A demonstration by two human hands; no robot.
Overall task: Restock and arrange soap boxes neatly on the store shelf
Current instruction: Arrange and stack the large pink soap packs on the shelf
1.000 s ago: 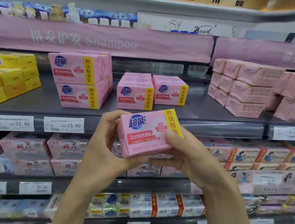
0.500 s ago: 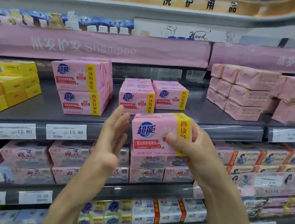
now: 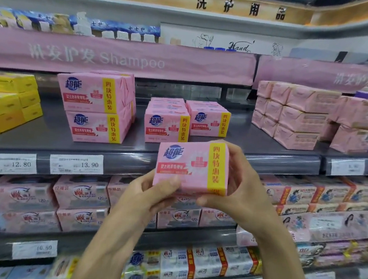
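We grip a pink soap box (image 3: 189, 164) in both hands: the left hand (image 3: 149, 194) curls under its lower left corner, the right hand (image 3: 241, 189) wraps its right end. The box is in the air before the front edge of the grey shelf (image 3: 266, 155). Just behind it on the shelf stand two short rows of matching boxes (image 3: 166, 124), with a two-high stack (image 3: 94, 107) to their left, yellow boxes (image 3: 6, 101) far left and pale pink packs (image 3: 291, 117) to the right. Price tags (image 3: 76, 164) line the edge, under a pink Shampoo banner (image 3: 119, 58).
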